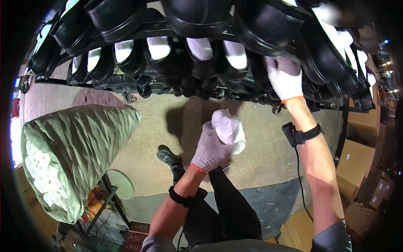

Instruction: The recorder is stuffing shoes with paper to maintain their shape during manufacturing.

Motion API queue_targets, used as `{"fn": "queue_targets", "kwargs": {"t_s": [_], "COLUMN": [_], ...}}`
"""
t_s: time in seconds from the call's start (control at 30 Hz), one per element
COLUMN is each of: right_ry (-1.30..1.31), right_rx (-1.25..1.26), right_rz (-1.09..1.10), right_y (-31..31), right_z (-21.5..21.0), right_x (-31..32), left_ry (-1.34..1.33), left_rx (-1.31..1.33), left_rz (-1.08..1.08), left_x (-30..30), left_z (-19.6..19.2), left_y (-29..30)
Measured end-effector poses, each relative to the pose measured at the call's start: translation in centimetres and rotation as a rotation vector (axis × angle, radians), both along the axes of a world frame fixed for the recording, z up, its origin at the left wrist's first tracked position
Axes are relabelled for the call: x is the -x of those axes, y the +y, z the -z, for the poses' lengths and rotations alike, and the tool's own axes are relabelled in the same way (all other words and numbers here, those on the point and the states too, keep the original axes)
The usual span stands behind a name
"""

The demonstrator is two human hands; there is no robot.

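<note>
My left hand (212,148), in a pale knitted glove with an orange cuff edge, is closed around a bundle of crumpled white wads (225,126), perhaps paper, in front of my body. Up at the shoe rack, my gloved right hand (286,80) reaches in among the black shoes, under the upper row. Its fingers are hidden there, so their grip does not show. Beside it stands a black shoe (236,61) with white stuffing in its opening. Other shoes (158,52) along the same row also show white inside.
At the left, a big green woven sack (84,143) lies open with white wads (44,176) in its mouth. Below it are a round green stool seat (120,185) and a wire fan guard (75,239). Cardboard boxes (354,161) stand at the right.
</note>
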State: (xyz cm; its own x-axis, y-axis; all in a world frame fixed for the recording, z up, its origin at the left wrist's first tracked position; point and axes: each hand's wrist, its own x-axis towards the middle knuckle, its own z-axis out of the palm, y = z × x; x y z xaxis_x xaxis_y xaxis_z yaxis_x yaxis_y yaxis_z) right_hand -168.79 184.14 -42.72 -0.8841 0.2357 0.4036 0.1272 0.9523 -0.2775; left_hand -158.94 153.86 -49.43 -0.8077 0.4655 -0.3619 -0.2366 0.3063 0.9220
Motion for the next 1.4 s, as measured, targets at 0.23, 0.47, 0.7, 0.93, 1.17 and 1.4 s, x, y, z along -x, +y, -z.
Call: {"fn": "queue_targets", "kwargs": {"t_s": [0.23,0.47,0.7,0.93,1.17,1.4], "right_ry": [-0.192,-0.272,0.559,0.263,-0.096,-0.079], "right_rx": [0.532,0.702,0.862,-0.282,-0.434,-0.063], "right_rz": [-0.106,0.229,0.488,0.122,-0.101,0.102], "right_y": [-6.8,-7.4,4.6,8.3,10.3,9.2], "right_z": [-5.1,-1.8,-1.9,3.0,4.3,4.1], "right_x": [-11.9,-18.8,-11.6,-3.5,-4.0,-3.1], "left_ry": [0.302,0.69,0.586,0.536,0.537,0.448], "left_rx": [0.513,0.573,0.208,0.257,0.242,-0.02], "left_rz": [0.193,0.069,0.119,0.185,0.163,0.159], "left_x": [0.6,-3.2,-2.7,-6.4,-5.8,-4.0], "left_z": [-4.3,-3.5,-5.5,-3.0,-1.9,-0.6], "left_y": [3.5,11.2,12.6,10.0,8.6,8.2]}}
